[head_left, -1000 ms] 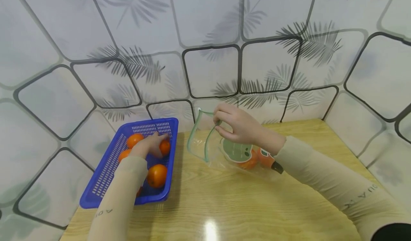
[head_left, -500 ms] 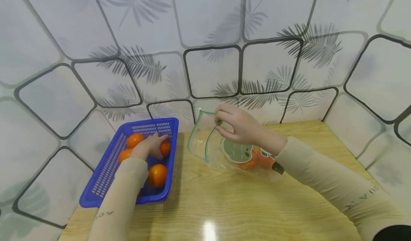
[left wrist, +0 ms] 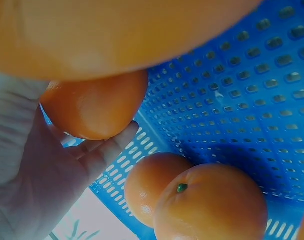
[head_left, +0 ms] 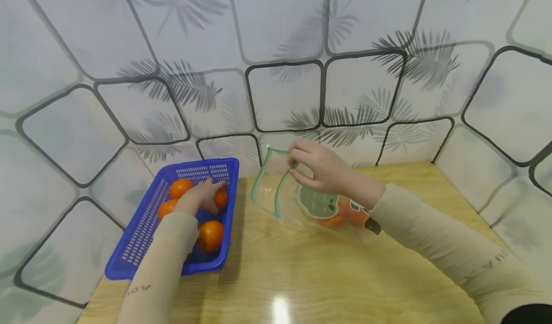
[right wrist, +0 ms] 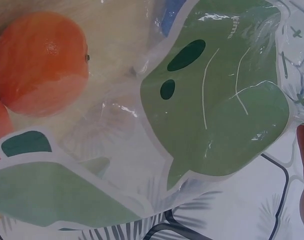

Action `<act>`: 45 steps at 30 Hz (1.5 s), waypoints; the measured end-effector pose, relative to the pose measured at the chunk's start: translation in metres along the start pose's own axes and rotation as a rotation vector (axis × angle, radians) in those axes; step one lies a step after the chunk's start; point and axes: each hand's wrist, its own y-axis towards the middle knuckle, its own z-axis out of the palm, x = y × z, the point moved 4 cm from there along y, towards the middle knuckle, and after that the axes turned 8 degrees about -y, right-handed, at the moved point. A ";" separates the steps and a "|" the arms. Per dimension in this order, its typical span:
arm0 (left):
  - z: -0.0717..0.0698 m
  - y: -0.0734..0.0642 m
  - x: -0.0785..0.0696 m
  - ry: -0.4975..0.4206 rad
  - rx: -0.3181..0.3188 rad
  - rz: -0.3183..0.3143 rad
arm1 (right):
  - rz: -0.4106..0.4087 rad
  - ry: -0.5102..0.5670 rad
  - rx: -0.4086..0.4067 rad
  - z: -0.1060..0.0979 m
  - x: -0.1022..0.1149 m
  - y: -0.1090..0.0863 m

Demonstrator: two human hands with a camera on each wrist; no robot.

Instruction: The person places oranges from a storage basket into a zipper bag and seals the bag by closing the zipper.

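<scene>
My left hand (head_left: pixel 199 197) reaches into a blue plastic basket (head_left: pixel 202 267) and grips an orange (head_left: pixel 221 198) near its right wall. In the left wrist view the fingers and thumb curl round that orange (left wrist: pixel 99 110). My right hand (head_left: pixel 321 168) pinches the green-edged mouth of a clear zip bag (head_left: pixel 319 202) between thumb and fingers, holding it up. The bag's mouth gapes toward the basket. Oranges (head_left: pixel 335 217) lie inside the bag, behind its green leaf-shaped print (right wrist: pixel 222 100); one orange (right wrist: pixel 42 62) shows plainly in the right wrist view.
More oranges lie in the basket, one orange (head_left: pixel 211 236) at the front right and another orange (head_left: pixel 180 188) at the back left. Basket and bag rest on a wooden table (head_left: pixel 276 266). A patterned wall (head_left: pixel 284 96) stands close behind.
</scene>
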 end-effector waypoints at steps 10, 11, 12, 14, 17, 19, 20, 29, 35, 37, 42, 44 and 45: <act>0.004 -0.002 0.001 0.003 -0.008 0.009 | -0.013 -0.004 -0.007 0.000 0.001 0.000; 0.004 -0.003 0.001 0.002 -0.011 0.011 | -0.015 -0.005 -0.008 0.000 0.001 0.000; 0.003 -0.004 0.002 0.004 -0.014 0.015 | -0.015 -0.006 -0.009 -0.001 0.000 0.000; 0.001 -0.007 0.002 0.015 -0.025 0.026 | -0.015 -0.008 -0.009 -0.001 0.000 0.001; -0.001 -0.012 0.002 0.036 -0.042 0.048 | -0.016 -0.004 -0.008 -0.002 0.000 0.002; -0.003 -0.016 0.002 0.053 -0.053 0.066 | -0.016 0.000 -0.010 -0.002 0.001 0.002; -0.003 -0.017 0.002 0.058 -0.056 0.070 | -0.016 0.002 -0.012 -0.001 0.000 0.002; -0.011 -0.030 -0.006 0.075 -0.108 0.110 | -0.018 0.002 -0.018 0.001 -0.002 0.001; -0.015 -0.036 -0.015 0.107 -0.153 0.176 | -0.017 0.000 -0.016 0.002 -0.003 0.001; -0.017 -0.038 -0.018 0.120 -0.167 0.189 | -0.009 -0.003 -0.011 0.001 -0.003 0.001; -0.018 -0.043 -0.028 0.165 -0.180 0.208 | 0.000 -0.006 -0.007 0.000 -0.003 0.000; -0.018 -0.045 -0.031 0.187 -0.178 0.213 | 0.001 -0.006 -0.008 0.000 -0.003 -0.001; -0.019 -0.045 -0.032 0.196 -0.177 0.214 | 0.001 -0.005 -0.007 0.000 -0.003 -0.001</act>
